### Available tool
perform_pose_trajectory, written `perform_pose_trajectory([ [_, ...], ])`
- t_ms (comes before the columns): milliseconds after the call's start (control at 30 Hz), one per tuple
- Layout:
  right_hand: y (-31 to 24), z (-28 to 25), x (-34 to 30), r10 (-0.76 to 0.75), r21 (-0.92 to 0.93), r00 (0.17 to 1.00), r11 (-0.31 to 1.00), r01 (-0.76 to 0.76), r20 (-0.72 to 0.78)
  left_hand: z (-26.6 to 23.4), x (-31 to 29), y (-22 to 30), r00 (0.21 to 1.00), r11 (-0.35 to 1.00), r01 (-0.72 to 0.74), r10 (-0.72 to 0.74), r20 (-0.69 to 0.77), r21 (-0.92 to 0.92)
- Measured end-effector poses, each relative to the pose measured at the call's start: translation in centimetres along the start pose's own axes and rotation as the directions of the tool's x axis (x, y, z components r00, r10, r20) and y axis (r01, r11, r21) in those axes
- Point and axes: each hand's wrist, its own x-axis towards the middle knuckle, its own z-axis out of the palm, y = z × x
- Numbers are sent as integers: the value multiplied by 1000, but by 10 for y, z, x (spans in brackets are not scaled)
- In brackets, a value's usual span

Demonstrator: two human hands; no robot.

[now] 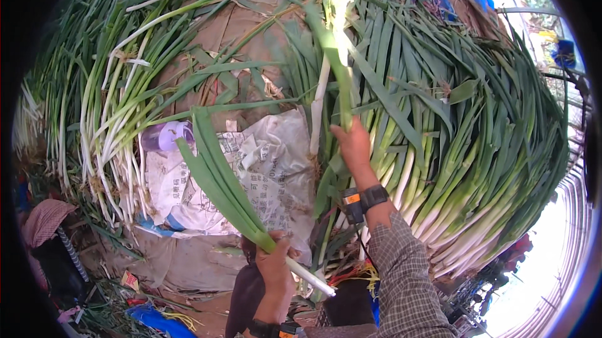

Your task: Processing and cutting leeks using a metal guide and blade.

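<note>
Left hand [274, 272], at near edge of crumpled white plastic sack [290, 172], grips a white-stemmed green onion [231, 192]: leaves slant far-left over sack, white end near-right. Right hand [356, 150], right of sack, holds pale-green stalk [343, 84] pointing away; it's nearer the green-and-white onion heap [464, 150].

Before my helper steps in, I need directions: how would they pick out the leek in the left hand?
Find the pale printed sack between the two big leek heaps. At its lower edge, the left hand grips the leek, green leaves slanting up-left across the sack, white end down-right. Unlike the leeks massed in the heaps, this one is held in that hand.
</note>
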Motion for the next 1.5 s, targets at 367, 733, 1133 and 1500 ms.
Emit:
perform_pose_trajectory([
  [367,-5,44,6,137,-145,989,981,-128,54,-4,-2,-14,999,999,50,-51,20,20],
  [733,7,-194,-252,83,390,539,600,-699,838,27,-44,-48,751,880,460,-318,578,-114],
  [1133,83,-406,-492,251,94,768,923,-374,590,-63,-237,-57,886,930,220,-317,337,295],
  [1500,96,-511,-529,324,9,829,930,-368,455,-36,-381,-34,829,969,67,-187,527,238],
])
